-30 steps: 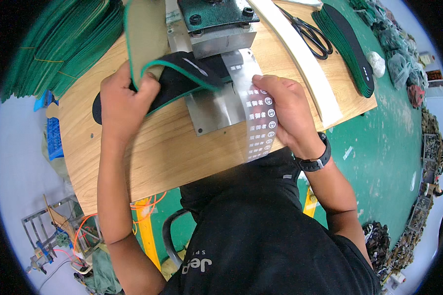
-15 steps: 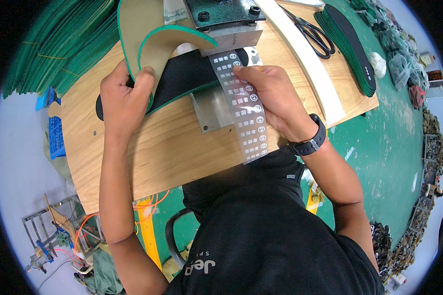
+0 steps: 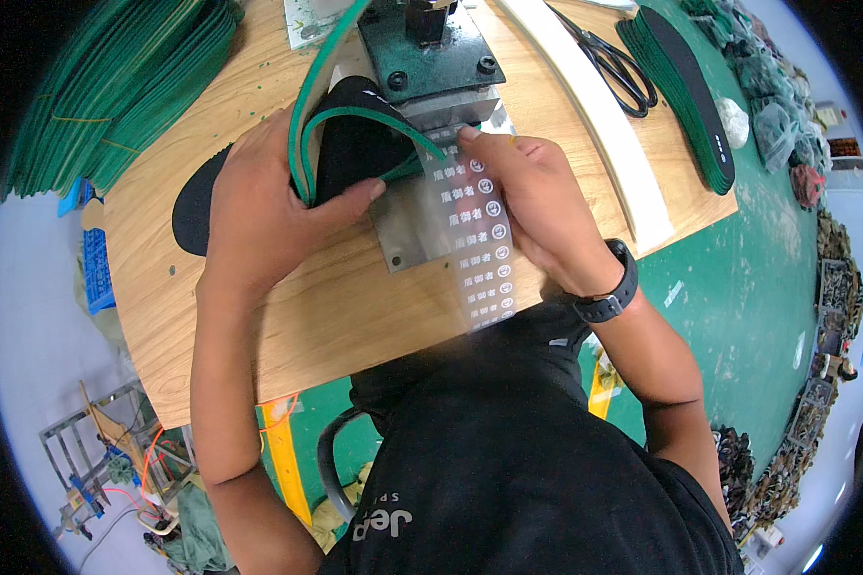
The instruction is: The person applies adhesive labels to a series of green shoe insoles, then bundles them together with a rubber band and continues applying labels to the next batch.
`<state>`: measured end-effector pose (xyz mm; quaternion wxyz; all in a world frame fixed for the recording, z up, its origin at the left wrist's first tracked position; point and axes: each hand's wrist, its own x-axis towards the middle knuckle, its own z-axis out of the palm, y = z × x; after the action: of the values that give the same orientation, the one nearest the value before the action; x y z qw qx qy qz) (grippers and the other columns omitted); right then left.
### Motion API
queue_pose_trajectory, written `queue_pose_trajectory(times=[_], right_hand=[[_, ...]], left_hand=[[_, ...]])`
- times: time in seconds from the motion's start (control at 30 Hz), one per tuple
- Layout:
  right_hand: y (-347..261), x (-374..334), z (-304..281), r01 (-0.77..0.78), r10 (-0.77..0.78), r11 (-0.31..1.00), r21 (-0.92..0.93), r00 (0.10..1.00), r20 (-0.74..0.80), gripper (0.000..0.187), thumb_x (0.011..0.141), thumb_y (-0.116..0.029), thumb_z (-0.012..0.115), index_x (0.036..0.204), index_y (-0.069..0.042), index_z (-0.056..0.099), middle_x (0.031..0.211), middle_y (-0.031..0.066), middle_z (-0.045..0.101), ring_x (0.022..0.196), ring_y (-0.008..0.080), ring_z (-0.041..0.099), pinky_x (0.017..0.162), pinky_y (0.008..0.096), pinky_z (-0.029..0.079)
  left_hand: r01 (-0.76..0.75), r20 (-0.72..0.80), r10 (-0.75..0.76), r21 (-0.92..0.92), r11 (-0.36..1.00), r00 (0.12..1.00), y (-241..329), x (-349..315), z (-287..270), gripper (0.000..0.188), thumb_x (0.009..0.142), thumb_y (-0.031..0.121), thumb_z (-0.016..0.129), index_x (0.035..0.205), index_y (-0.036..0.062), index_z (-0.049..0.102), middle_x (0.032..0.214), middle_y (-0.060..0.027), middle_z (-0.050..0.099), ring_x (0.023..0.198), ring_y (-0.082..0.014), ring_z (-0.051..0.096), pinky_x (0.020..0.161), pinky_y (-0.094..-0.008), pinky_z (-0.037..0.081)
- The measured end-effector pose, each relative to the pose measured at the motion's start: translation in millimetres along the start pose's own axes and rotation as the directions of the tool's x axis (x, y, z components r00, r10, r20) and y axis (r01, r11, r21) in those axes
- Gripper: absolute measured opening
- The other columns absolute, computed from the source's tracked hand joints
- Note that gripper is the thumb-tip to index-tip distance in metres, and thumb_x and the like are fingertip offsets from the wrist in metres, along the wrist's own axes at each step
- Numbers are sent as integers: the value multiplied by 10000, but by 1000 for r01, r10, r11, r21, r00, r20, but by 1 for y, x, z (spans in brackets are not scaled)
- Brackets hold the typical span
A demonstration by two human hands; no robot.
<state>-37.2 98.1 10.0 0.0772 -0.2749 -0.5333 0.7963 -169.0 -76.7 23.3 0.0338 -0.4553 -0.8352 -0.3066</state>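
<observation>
My left hand (image 3: 264, 206) is wrapped round green-edged insoles (image 3: 307, 125), which stand bent and nearly edge-on between its thumb and fingers. A black insole face with small white marks (image 3: 360, 120) shows behind them, by the press. Another black insole end (image 3: 199, 206) sticks out left of that hand; how these pieces join is hidden. My right hand (image 3: 551, 206) pinches the upper part of a clear transfer film (image 3: 479, 240) printed with rows of white marks. The film hangs over a metal plate (image 3: 408, 230) toward the table's near edge. Right above stands a press with a dark bolted plate (image 3: 431, 72).
A big stack of green insoles (image 3: 134, 91) lies at the far left of the wooden table (image 3: 307, 335). To the right are a long white strip (image 3: 594, 125), black-handled scissors (image 3: 618, 77) and a pile of black-topped insoles (image 3: 681, 105). Bags line the green floor beyond.
My left hand has shifted right and turned, thumb now spread toward the press. The insoles have swung from showing their beige side to nearly edge-on. The film has slid slightly down.
</observation>
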Motion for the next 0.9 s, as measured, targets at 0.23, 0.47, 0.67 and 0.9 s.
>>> queue_pose_trajectory(times=[0.23,0.47,0.67,0.9], right_hand=[[6,-3,-14,113,-112,992,56,993,-24,221,889,-146,564,752,19,616,687,73,606,584,123,590,503,235,454],[5,-12,-18,93,-86,983,156,995,-52,158,882,-111,564,799,17,606,676,59,617,517,99,580,470,211,480],[7,0,0,50,-50,999,-2,999,-11,242,864,-120,559,681,30,609,610,85,600,475,132,556,429,247,425],[6,0,1,38,-39,999,-9,998,-39,244,866,-119,556,678,30,604,607,91,603,466,131,549,415,248,415]], left_hand=[[4,-16,-4,1,1000,1000,-3,-3,1,399,681,264,761,977,37,621,843,-172,632,783,-334,603,721,-378,479],[303,-95,-380,-439,845,920,-8,-5,-8,186,773,155,621,872,-1,644,657,-25,594,652,-107,541,623,-259,443],[187,-205,-348,-549,815,915,-16,-7,-12,150,810,115,581,861,-15,636,748,16,584,699,-62,500,661,-236,424],[180,-200,-332,-538,824,922,-16,-8,-9,175,793,151,612,843,-16,631,733,12,582,689,-58,492,649,-236,424]])
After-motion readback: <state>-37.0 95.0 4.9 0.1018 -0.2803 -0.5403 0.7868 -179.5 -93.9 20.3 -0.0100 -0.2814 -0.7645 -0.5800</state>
